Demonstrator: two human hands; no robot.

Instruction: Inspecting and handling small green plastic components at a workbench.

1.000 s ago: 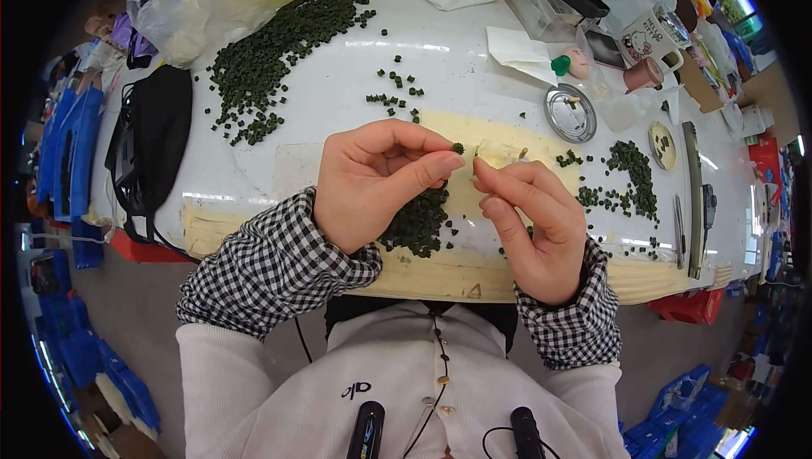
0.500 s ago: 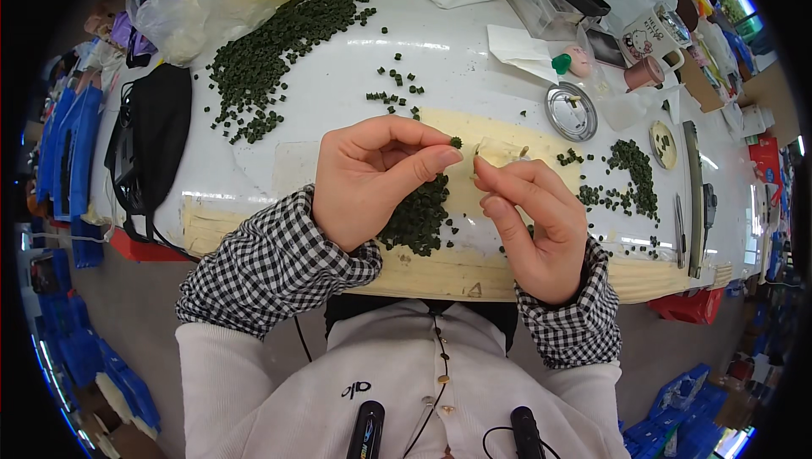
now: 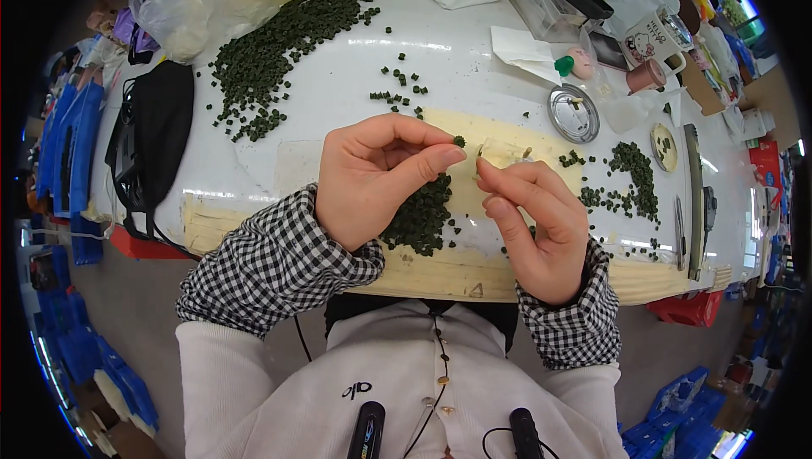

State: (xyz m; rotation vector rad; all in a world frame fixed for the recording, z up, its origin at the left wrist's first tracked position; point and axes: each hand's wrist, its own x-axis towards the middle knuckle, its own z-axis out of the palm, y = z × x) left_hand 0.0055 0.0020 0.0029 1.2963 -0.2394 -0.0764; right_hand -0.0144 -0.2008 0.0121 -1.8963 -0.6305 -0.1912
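My left hand (image 3: pixel 364 173) pinches a small dark green ridged piece (image 3: pixel 459 142) between thumb and index fingertip. To its right, my right hand (image 3: pixel 540 220) has its fingers bent inward, with a thin pale sliver at the index fingertip; what it is, I cannot make out. Both hands are raised over a cream-coloured board (image 3: pixel 440 271) on the white table. Below the left fingertips lies a heap of the same green pieces (image 3: pixel 420 218), partly hidden by that hand. Behind the right fingertips sits a small pale block with short pegs (image 3: pixel 507 153).
A large pile of green pieces (image 3: pixel 288 44) spreads at the far left, a smaller one (image 3: pixel 633 175) at the right. Nearby stand a round metal lid (image 3: pixel 573 114), a mug (image 3: pixel 651 43) and a pink thread spool (image 3: pixel 645 75). A black bag (image 3: pixel 161 133) lies left.
The whole view has shifted very slightly. Both hands keep nearly the same pose, and the green piece stays in the left fingertips.
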